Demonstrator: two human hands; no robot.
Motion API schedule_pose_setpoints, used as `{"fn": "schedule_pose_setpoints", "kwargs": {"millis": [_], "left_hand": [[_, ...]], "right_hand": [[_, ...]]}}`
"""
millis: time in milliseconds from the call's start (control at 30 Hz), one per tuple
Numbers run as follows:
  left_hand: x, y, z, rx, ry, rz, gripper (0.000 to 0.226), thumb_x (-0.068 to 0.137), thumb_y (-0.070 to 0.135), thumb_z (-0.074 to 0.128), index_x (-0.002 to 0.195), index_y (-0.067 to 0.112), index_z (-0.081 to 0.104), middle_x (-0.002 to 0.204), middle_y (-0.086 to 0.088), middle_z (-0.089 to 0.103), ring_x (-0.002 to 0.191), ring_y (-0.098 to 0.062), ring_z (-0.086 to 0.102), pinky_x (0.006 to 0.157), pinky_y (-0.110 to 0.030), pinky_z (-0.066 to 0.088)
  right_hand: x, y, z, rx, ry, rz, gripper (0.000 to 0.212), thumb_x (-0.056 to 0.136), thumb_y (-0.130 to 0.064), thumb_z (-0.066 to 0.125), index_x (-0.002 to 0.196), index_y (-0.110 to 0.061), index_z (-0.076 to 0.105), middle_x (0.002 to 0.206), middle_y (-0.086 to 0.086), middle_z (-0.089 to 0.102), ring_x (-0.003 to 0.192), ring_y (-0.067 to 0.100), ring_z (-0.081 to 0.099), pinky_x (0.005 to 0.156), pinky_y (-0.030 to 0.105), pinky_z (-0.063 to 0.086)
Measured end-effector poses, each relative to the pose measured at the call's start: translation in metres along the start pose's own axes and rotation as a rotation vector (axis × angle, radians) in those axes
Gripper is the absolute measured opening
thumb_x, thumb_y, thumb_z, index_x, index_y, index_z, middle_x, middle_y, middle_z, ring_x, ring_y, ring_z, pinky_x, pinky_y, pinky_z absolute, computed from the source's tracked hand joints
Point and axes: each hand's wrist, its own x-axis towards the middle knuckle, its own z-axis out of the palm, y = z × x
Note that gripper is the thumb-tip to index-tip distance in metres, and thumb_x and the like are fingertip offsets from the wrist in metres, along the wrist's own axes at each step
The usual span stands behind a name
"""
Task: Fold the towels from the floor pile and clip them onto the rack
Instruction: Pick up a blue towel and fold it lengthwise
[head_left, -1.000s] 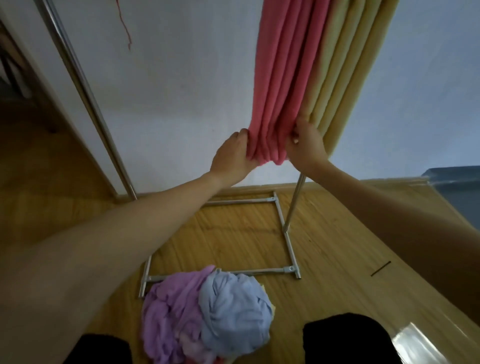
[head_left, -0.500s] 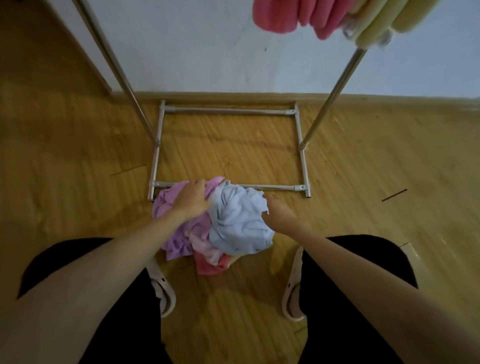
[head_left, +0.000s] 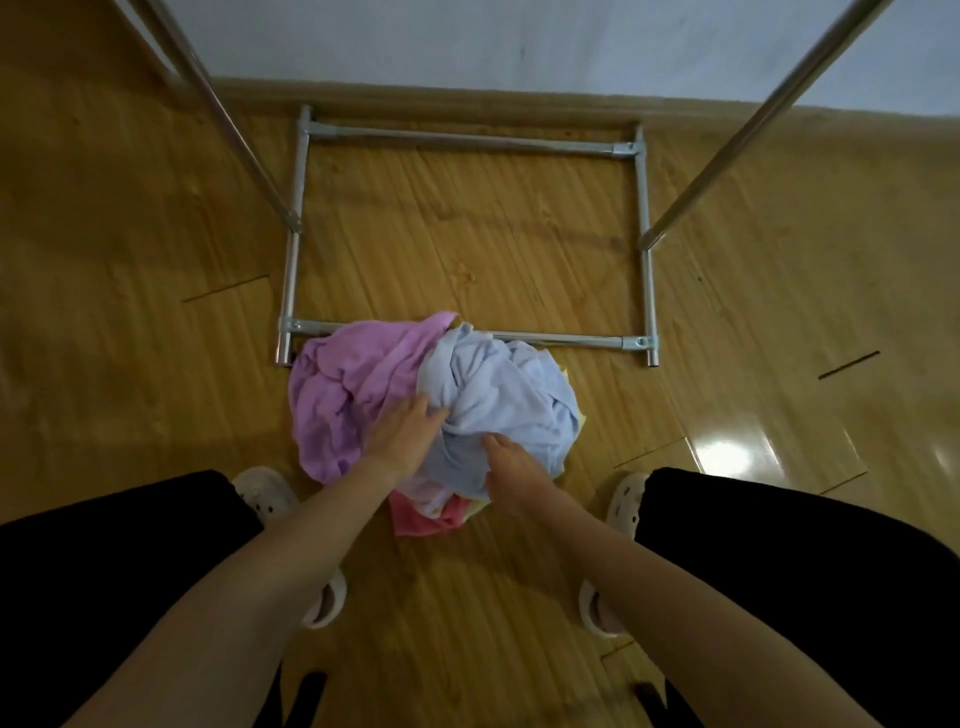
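- Crouching over the towel pile (head_left: 431, 410), you have it on the wooden floor (head_left: 130, 218) between your two sandals (head_left: 265, 493), with its far edge lying over the near bar of the rack base (head_left: 561, 340).
- Bare floor shows inside the rack base beyond the pile and to both sides of it; the rack's two uprights (head_left: 244, 150) rise from the side bars beyond the pile, with the wall (head_left: 467, 41) behind them.
- Your left hand (head_left: 405, 431) rests on the pile where the purple towel (head_left: 343, 395) meets the pale blue towel (head_left: 509, 400), fingers bent into the blue cloth; whether it truly grips, you cannot tell.
- Your right hand (head_left: 511, 470) lies on the near side of the blue towel, fingers loosely curved; a firm hold is not plain.
- A pink towel (head_left: 426, 517) peeks out at the pile's near edge.
- Compared with half a second ago, both hands have drawn closer together on the pile, and the hung pink and yellow towels have left view.
- No readable writing shows.
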Motion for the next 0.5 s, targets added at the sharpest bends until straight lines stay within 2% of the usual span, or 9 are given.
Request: {"fn": "schedule_pose_setpoints", "kwargs": {"millis": [100, 200, 300, 367, 433, 500], "left_hand": [[0.011, -0.006, 0.003, 0.092, -0.015, 0.033, 0.039, 0.096, 0.015, 0.042, 0.134, 0.019, 0.042, 0.126, -0.009, 0.045, 0.116, -0.03, 0.048, 0.092, -0.037, 0.042], [0.013, -0.012, 0.001, 0.057, 0.007, 0.072, 0.024, 0.096, 0.011, 0.04, 0.115, 0.013, 0.054, 0.115, -0.008, 0.052, 0.109, -0.028, 0.055, 0.083, -0.037, 0.045], [0.005, -0.016, -0.003, -0.125, 0.183, 0.106, 0.005, 0.089, 0.01, 0.056, 0.09, 0.012, 0.06, 0.093, -0.008, 0.058, 0.089, -0.03, 0.062, 0.065, -0.037, 0.047], [-0.003, -0.013, -0.008, -0.206, 0.282, 0.113, 0.009, 0.081, 0.012, 0.068, 0.08, 0.014, 0.06, 0.082, -0.005, 0.056, 0.076, -0.026, 0.061, 0.054, -0.034, 0.047], [-0.015, -0.005, -0.02, -0.228, 0.39, 0.142, 0.013, 0.077, 0.013, 0.073, 0.079, 0.014, 0.06, 0.082, -0.004, 0.055, 0.074, -0.022, 0.059, 0.053, -0.031, 0.048], [-0.027, 0.001, -0.036, -0.239, 0.499, 0.207, 0.008, 0.08, 0.014, 0.068, 0.082, 0.015, 0.06, 0.088, -0.004, 0.056, 0.078, -0.02, 0.057, 0.061, -0.03, 0.049]], "right_hand": [[0.007, 0.001, 0.001, 0.023, 0.025, 0.011, 0.052, 0.088, -0.004, 0.048, 0.138, -0.001, 0.035, 0.142, 0.015, 0.041, 0.121, 0.032, 0.047, 0.092, 0.036, 0.041], [0.01, 0.003, 0.001, 0.075, 0.054, 0.013, 0.047, 0.089, -0.008, 0.05, 0.135, -0.003, 0.039, 0.134, 0.015, 0.048, 0.116, 0.031, 0.05, 0.088, 0.035, 0.041], [0.007, 0.0, 0.0, 0.149, 0.091, -0.036, 0.051, 0.085, -0.023, 0.063, 0.131, -0.007, 0.046, 0.121, 0.014, 0.053, 0.109, 0.031, 0.052, 0.086, 0.037, 0.043], [0.004, -0.007, -0.005, 0.214, 0.135, -0.057, 0.052, 0.082, -0.029, 0.067, 0.129, -0.012, 0.051, 0.115, 0.012, 0.055, 0.104, 0.027, 0.053, 0.085, 0.035, 0.043], [0.001, -0.017, -0.013, 0.258, 0.183, -0.078, 0.043, 0.081, -0.03, 0.066, 0.119, -0.011, 0.059, 0.105, 0.012, 0.058, 0.098, 0.027, 0.054, 0.08, 0.035, 0.042], [-0.004, -0.022, -0.02, 0.282, 0.212, -0.077, 0.04, 0.079, -0.04, 0.053, 0.099, -0.007, 0.065, 0.091, 0.014, 0.06, 0.088, 0.029, 0.056, 0.074, 0.035, 0.04]]}}
